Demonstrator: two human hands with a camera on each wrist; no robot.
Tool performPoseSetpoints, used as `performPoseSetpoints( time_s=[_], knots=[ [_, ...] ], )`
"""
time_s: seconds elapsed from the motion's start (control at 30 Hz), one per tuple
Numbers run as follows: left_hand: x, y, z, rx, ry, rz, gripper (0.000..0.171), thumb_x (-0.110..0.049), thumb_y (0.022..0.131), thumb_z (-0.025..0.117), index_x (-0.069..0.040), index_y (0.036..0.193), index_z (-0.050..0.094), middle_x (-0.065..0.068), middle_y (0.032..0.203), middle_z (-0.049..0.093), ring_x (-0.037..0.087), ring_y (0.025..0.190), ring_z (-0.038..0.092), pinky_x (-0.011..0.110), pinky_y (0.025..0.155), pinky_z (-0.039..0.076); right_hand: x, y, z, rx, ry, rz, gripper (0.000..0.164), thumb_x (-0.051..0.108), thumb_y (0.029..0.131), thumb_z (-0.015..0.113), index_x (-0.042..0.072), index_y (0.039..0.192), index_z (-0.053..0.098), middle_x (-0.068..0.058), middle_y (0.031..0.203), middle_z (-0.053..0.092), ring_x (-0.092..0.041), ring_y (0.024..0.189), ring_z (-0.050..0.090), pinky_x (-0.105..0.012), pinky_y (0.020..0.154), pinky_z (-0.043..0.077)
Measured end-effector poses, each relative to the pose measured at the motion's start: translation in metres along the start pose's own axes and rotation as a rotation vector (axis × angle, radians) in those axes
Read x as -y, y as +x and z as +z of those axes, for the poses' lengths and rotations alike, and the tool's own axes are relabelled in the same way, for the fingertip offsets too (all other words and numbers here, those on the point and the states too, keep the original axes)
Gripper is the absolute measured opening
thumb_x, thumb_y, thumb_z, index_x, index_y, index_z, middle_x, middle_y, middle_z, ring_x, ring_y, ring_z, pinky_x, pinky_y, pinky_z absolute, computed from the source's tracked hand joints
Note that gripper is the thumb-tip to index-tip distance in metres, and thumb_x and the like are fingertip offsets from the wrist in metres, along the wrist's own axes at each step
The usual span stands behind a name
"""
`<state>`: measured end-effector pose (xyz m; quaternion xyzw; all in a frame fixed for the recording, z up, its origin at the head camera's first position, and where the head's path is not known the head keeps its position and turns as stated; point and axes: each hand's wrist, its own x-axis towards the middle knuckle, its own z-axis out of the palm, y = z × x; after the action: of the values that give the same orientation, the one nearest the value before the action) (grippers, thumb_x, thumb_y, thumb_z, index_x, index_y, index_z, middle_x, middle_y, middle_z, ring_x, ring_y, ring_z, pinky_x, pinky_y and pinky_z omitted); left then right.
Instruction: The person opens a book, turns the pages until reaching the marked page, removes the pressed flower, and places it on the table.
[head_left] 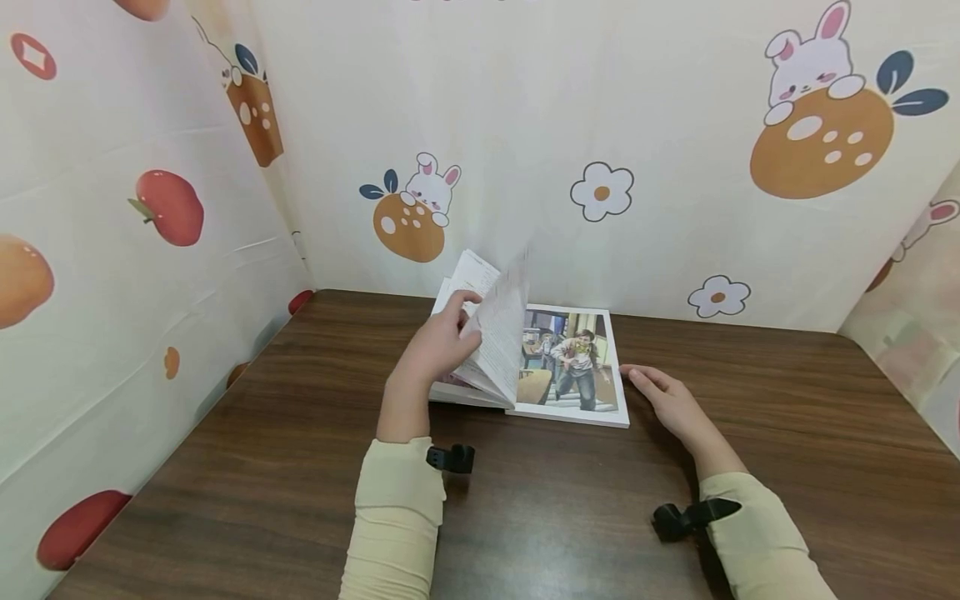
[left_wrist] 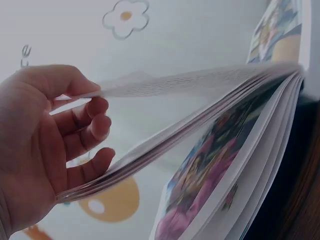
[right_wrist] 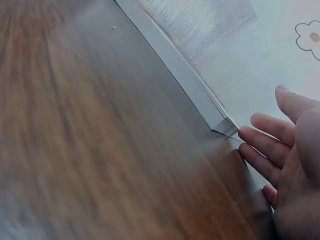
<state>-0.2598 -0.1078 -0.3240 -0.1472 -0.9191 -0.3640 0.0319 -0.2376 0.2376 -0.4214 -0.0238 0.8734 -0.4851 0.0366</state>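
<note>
An open book lies on the table, its right-hand page showing a coloured picture of a running figure. My left hand pinches a raised printed page between thumb and index finger. In the left wrist view, the other fingers of that hand curl near a lower bundle of pages. My right hand lies at the book's right edge with its fingers extended. Seen from the right wrist, the fingertips meet or nearly meet the book's corner.
The dark wooden table reaches back to a pale curtain printed with rabbits, fruit and flowers. Another printed curtain hangs along the left side. Black straps with small devices sit on both wrists.
</note>
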Motion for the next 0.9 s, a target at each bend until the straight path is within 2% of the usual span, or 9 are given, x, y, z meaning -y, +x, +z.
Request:
performPoseSetpoints(
  time_s=[0.1,0.23,0.4,0.53,0.6,0.7,0.8,0.9],
  knots=[
    [0.010,-0.002,-0.006,-0.021,-0.027,-0.066,0.045,-0.018,0.087,0.048,-0.019,0.130,0.038,0.004,0.074,0.043,0.017,0.055,0.038,0.029,0.049,0.033,0.000,0.000,0.000,0.001,-0.003,0.004,0.060,0.051,0.095,0.038,0.006,0.134,0.046,-0.020,0.140,0.039,-0.037,0.129,0.031,-0.057,0.096,0.031],
    [0.027,-0.003,-0.012,-0.024,-0.087,-0.137,0.043,-0.017,0.089,0.051,-0.018,0.130,0.039,0.005,0.077,0.044,0.018,0.059,0.042,0.029,0.052,0.037,-0.001,0.000,0.000,-0.002,-0.004,-0.006,0.059,0.050,0.095,0.039,0.005,0.134,0.047,-0.020,0.139,0.039,-0.038,0.128,0.032,-0.057,0.095,0.032],
    [0.051,-0.007,-0.014,0.036,-0.162,-0.224,0.046,-0.014,0.091,0.054,-0.023,0.134,0.040,0.009,0.086,0.044,0.021,0.069,0.045,0.030,0.058,0.040,-0.001,0.000,0.000,0.002,-0.013,-0.013,0.059,0.049,0.095,0.040,0.006,0.134,0.047,-0.021,0.139,0.040,-0.038,0.126,0.035,-0.055,0.092,0.035],
    [0.073,-0.009,-0.008,0.115,-0.202,-0.294,0.048,-0.011,0.091,0.053,-0.027,0.135,0.044,0.011,0.094,0.044,0.022,0.075,0.045,0.030,0.062,0.039,-0.001,-0.001,0.000,0.004,-0.023,-0.010,0.057,0.048,0.095,0.042,0.006,0.134,0.046,-0.021,0.139,0.040,-0.038,0.124,0.037,-0.054,0.090,0.037],
    [0.083,-0.009,-0.003,0.147,-0.223,-0.318,0.046,-0.011,0.091,0.052,-0.024,0.134,0.047,0.011,0.096,0.043,0.021,0.076,0.046,0.029,0.063,0.039,-0.001,-0.002,0.000,0.003,-0.027,-0.014,0.056,0.047,0.095,0.043,0.007,0.134,0.047,-0.021,0.138,0.040,-0.039,0.124,0.038,-0.055,0.090,0.037],
    [0.098,-0.009,0.005,0.173,-0.225,-0.346,0.041,-0.012,0.090,0.052,-0.020,0.130,0.051,0.010,0.092,0.043,0.019,0.068,0.045,0.028,0.061,0.038,-0.001,-0.002,0.000,0.006,-0.034,-0.019,0.054,0.045,0.095,0.045,0.007,0.133,0.047,-0.021,0.138,0.040,-0.040,0.123,0.038,-0.056,0.091,0.036],
    [0.106,-0.008,0.010,0.183,-0.194,-0.365,0.038,-0.013,0.088,0.054,-0.017,0.126,0.055,0.009,0.086,0.044,0.018,0.060,0.041,0.027,0.057,0.036,-0.001,-0.002,0.000,0.009,-0.035,-0.028,0.053,0.043,0.095,0.046,0.007,0.133,0.047,-0.021,0.138,0.040,-0.039,0.124,0.037,-0.057,0.094,0.032],
    [0.107,-0.007,0.012,0.185,-0.184,-0.380,0.038,-0.013,0.086,0.055,-0.016,0.125,0.058,0.009,0.086,0.046,0.018,0.063,0.043,0.027,0.058,0.036,-0.002,-0.001,0.000,0.012,-0.042,-0.035,0.051,0.041,0.094,0.048,0.008,0.133,0.047,-0.021,0.137,0.041,-0.038,0.123,0.037,-0.057,0.094,0.032]
  ],
)
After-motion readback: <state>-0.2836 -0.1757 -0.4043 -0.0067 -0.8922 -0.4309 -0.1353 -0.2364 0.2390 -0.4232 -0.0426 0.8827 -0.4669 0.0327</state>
